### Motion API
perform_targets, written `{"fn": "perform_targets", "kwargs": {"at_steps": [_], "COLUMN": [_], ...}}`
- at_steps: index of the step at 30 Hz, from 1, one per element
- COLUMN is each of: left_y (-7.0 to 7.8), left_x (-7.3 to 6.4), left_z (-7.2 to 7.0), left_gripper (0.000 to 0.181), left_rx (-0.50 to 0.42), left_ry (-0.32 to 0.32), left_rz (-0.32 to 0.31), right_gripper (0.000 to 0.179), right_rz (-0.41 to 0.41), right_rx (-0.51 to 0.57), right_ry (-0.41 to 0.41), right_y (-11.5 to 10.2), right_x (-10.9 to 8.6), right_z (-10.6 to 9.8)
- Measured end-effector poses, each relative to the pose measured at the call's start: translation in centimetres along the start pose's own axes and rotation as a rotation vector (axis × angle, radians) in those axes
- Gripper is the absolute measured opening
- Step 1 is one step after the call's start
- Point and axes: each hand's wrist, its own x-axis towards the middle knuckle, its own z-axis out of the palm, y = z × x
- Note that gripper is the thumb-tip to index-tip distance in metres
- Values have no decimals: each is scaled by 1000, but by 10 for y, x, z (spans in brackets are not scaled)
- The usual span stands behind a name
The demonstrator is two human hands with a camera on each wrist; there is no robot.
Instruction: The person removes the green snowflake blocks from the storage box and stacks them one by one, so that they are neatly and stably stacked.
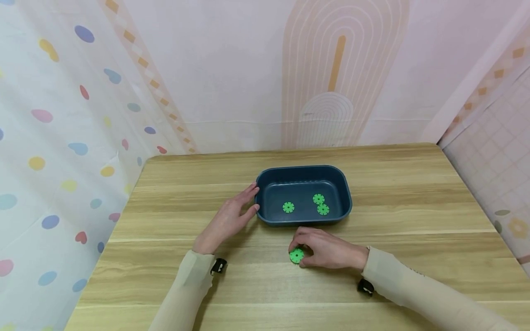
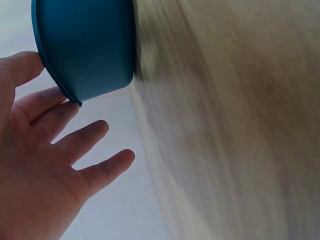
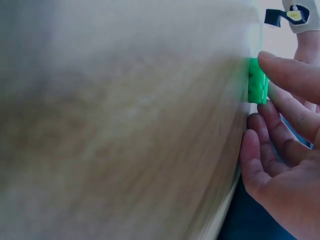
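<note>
My right hand (image 1: pixel 329 248) pinches a green notched disc (image 1: pixel 296 255) between thumb and fingers, just in front of the tub. From the side, in the right wrist view, the green piece (image 3: pixel 257 82) looks thick, like a short stack of discs against the tabletop. My left hand (image 1: pixel 229 219) touches the left end of a dark blue tub (image 1: pixel 304 222) with thumb and fingertips. Its fingers are spread and fairly straight in the left wrist view, at the tub's rim (image 2: pixel 50 70). Inside the tub lie three green discs: one disc (image 1: pixel 288 207) left of centre, two overlapping discs (image 1: pixel 323 209) at the right.
The tub stands on a wood-grain table (image 1: pixel 414 197), towards its back edge. Behind the table hangs a pale patterned cloth (image 1: pixel 232 73), with dotted cloth (image 1: pixel 62 147) at the left side. A black band (image 1: pixel 219 265) sits near my left wrist, another black band (image 1: pixel 366 287) near my right.
</note>
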Motion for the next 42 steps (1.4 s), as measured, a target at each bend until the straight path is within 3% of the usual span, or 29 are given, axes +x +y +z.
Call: {"fn": "perform_targets", "kwargs": {"at_steps": [24,42], "left_y": [0,2], "left_x": [0,0], "left_z": [1,0], "left_gripper": [56,56], "left_rx": [5,10], "left_ry": [15,-6], "left_rz": [16,-12], "right_gripper": [27,49], "right_rz": [-12,25], "right_rx": [-18,-3], "right_ry": [-8,-49], "right_y": [2,-4], "right_x": [2,0], "right_z": [0,-2]}}
